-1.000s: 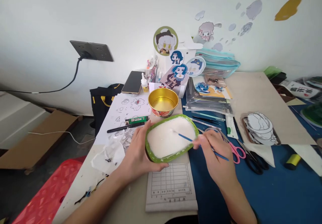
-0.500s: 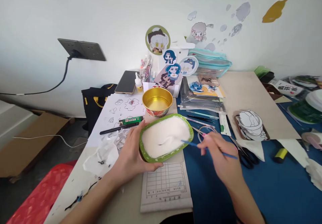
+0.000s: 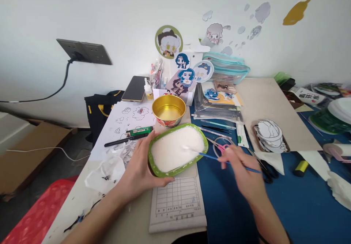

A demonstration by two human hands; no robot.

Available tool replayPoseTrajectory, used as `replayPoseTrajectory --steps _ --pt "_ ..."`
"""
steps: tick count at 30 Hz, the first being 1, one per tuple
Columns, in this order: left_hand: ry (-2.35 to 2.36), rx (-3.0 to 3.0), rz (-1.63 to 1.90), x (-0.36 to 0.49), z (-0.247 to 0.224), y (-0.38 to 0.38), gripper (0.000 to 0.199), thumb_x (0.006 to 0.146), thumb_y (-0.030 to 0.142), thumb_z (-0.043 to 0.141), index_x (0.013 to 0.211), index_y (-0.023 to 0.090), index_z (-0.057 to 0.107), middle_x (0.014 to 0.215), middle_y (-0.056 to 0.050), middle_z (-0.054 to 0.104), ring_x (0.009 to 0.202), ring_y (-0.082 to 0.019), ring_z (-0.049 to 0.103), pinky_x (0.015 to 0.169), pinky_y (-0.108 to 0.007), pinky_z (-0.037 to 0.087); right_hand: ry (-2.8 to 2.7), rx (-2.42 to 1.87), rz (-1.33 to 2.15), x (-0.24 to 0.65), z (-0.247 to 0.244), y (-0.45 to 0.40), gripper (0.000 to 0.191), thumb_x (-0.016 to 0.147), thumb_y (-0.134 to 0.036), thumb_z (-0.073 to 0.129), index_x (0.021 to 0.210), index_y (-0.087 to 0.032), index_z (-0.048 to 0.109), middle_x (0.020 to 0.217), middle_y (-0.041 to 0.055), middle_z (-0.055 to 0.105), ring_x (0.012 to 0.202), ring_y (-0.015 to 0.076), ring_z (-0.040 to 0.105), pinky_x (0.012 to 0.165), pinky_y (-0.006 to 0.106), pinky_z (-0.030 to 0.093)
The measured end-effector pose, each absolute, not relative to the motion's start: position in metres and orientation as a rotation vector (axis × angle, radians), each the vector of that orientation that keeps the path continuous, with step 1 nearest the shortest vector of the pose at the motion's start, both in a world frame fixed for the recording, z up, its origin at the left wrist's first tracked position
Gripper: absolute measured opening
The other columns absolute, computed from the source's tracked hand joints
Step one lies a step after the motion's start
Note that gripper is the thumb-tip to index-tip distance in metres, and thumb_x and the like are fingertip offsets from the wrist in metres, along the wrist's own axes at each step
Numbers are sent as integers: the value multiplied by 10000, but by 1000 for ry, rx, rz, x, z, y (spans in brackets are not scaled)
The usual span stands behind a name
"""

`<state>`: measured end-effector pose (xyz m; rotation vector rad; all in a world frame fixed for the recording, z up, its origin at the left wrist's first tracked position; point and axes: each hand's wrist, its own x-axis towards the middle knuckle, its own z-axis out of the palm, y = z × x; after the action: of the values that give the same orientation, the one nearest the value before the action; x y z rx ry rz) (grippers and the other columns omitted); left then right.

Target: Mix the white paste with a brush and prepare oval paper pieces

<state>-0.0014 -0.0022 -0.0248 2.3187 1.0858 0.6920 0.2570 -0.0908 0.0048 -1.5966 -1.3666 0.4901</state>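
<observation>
From where I stand, the left forearm (image 3: 95,214) slants in from the lower left, and the left hand (image 3: 139,165) makes a wide, curved grip — thumb stretched out low, fingers reaching up and away. The right forearm (image 3: 270,213) angles in from the lower right — the right hand (image 3: 241,167) back-up, thumb and fingertips pinched, well apart from the other.

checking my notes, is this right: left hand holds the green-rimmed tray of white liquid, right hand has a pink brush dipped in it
Not quite: the head view shows that the brush in the right hand is blue, not pink. The rest stands.
</observation>
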Motion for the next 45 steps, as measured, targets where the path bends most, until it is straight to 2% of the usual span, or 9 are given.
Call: replayPoseTrajectory --steps 10,14,25,28,32,35,38,42,45 --pt "1111 2324 665 -1 -26 -1 1104 579 528 743 1416 205 99 1349 -159 386 1217 -364 371 986 -557 352 -1294 -1695 310 261 5 -90 335 910 -310 444 652 -206 632 600 5 572 615 147 531 629 302 395" --pt "1108 2325 684 0 -26 -1 1105 577 529 744 1417 216 98 1351 -153 385 1221 -365 372 995 -558 341 -1386 -1633 386 260 5 -88 332 909 -303 447 649 -206 629 590 -3 567 624 148 542 677 314 403" --pt "1075 2341 681 -2 -26 0 1123 571 544 743 1422 230 81 1364 -159 367 1224 -373 364 991 -564 340 -1299 -1617 369 254 0 -81 323 912 -307 445 666 -209 629 625 7 596 637 151 545 660 310 400" --pt "1067 2358 708 -1 -25 0 1117 568 544 742 1418 239 83 1349 -158 383 1204 -381 384 972 -574 351 -1464 -1529 497 250 1 -81 340 911 -293 443 634 -208 621 600 2 587 626 151 542 671 320 399" --pt "1060 2356 711 1 -24 0 1109 567 543 741 1412 243 88 1345 -159 389 1193 -383 397 960 -567 365 -1255 -1603 399 247 1 -78 338 908 -314 449 644 -205 630 567 -7 566 595 149 538 640 306 397" --pt "1065 2348 717 0 -23 -1 1106 563 532 749 1407 239 97 1346 -159 383 1198 -378 391 965 -560 365 -1437 -1546 473 241 1 -76 319 907 -289 450 652 -202 621 642 6 599 667 156 552 695 318 391" --pt "1069 2331 709 0 -22 -2 1118 557 520 760 1406 227 93 1346 -166 378 1199 -376 383 965 -564 364 -1490 -1480 597 239 2 -77 336 912 -264 441 632 -208 618 582 -12 569 624 142 538 684 310 392" --pt "1066 2314 665 -1 -23 -3 1142 563 522 758 1420 243 55 1355 -158 368 1213 -379 363 974 -574 344 -1369 -1575 443 234 3 -73 310 905 -270 457 651 -207 622 613 -3 575 638 148 531 643 306 386" --pt "1045 2310 723 0 -25 -2 1159 554 531 761 1424 240 53 1351 -158 376 1213 -377 363 974 -573 340 -1579 -1443 535 225 4 -67 310 904 -253 457 632 -202 597 639 2 588 671 152 538 688 325 386"
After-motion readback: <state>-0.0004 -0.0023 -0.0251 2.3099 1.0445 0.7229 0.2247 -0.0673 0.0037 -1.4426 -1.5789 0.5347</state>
